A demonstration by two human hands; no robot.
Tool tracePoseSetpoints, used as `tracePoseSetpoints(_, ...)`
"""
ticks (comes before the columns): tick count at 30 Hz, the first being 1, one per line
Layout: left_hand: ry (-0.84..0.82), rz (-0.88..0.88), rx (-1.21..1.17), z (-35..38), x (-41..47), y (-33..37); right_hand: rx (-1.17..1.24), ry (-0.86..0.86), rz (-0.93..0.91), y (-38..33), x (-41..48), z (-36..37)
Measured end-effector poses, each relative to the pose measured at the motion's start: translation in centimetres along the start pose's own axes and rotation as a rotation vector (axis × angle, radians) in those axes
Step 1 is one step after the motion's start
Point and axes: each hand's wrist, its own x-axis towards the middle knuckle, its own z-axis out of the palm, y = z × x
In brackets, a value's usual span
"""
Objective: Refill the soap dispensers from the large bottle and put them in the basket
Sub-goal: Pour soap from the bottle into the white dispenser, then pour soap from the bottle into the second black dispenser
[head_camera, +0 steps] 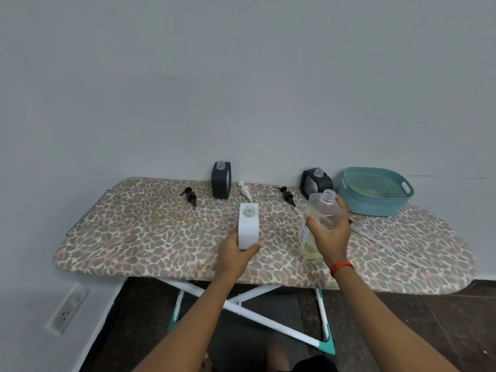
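**Lining up the pour**

Left hand [237,251] is clasping the white rectangular plastic dispenser [248,226], upright well left of the teal perforated basket [375,206]. Right hand [328,237] is gripping the large clear soap bottle [323,213] nearer it; slow tilting, mouth over mouth, seems wise.

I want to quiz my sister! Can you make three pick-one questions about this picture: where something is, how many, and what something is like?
1. Where is the teal basket?
A. on the floor
B. on the ironing board's right end
C. under the board

2. How many dark soap dispensers stand by the wall?
A. one
B. two
C. four

3. The white soap dispenser is:
A. open, pump off
B. capped with a pump
C. lying flat

Answers:
1 B, it sits at the board's right end.
2 B, two stand apart there.
3 A, its bare neck shows above the left hand holding it.
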Motion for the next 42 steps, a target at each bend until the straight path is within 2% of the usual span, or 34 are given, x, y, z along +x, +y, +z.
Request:
tracePoseSetpoints(8,-0.094,0.034,0.016,3.5,3.6,1.6,0.012,-0.014,-0.016,0.5,0.2,0.1)
tracePoseSetpoints(12,-0.049,0.028,0.138,4.9,6.6,2.2,0.043,-0.016,-0.040,1.2,0.3,0.2)
tracePoseSetpoints(16,0.011,0.084,0.357,6.0,10.3,2.8,0.080,-0.019,-0.079,1.8,0.3,0.3)
tracePoseSetpoints(24,0.056,0.046,0.449,7.3,15.1,2.5,0.098,0.001,-0.127,2.2,0.3,0.6)
tracePoseSetpoints(38,0.054,0.018,0.383,8.2,17.7,2.8,0.099,0.003,-0.120,2.4,0.4,0.8)
tracePoseSetpoints(42,0.216,0.063,0.335,7.8,14.8,3.1,0.064,-0.008,-0.138,2.1,0.8,0.7)
